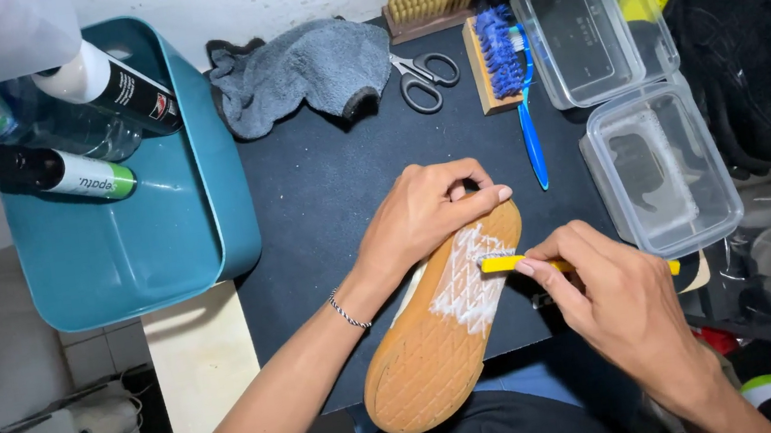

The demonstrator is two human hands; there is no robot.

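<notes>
Shoe (pixel 441 338), turned sole-up at the lower centre of the frame, is held steady at its toe by the left hand (pixel 425 213), the fingers curled over the tip and closed on it. A yellow-handled toothbrush (pixel 501 265) is pinched firmly in the right hand (pixel 615 300), its head laid on the tan rubber sole where white foam is spread over the forward part; the heel half is seen dry and bare. The step in hand is judged to be the scrubbing of the sole, with roughly the front third lathered. For the next move, the brush would need to be worked toward the heel while the toe hold is kept tight, so that the shoe is not twisted off the dark mat (pixel 323 195) beneath it. Just above the hands a blue toothbrush (pixel 532 143) is laid beside a blue-bristled wooden brush (pixel 496 63), with scissors (pixel 425 77) and a grey cloth (pixel 302 74) to their left. Two clear plastic tubs (pixel 662 165) are set at the upper right, and a teal basin (pixel 132 250) with bottles is placed at the upper left.
</notes>
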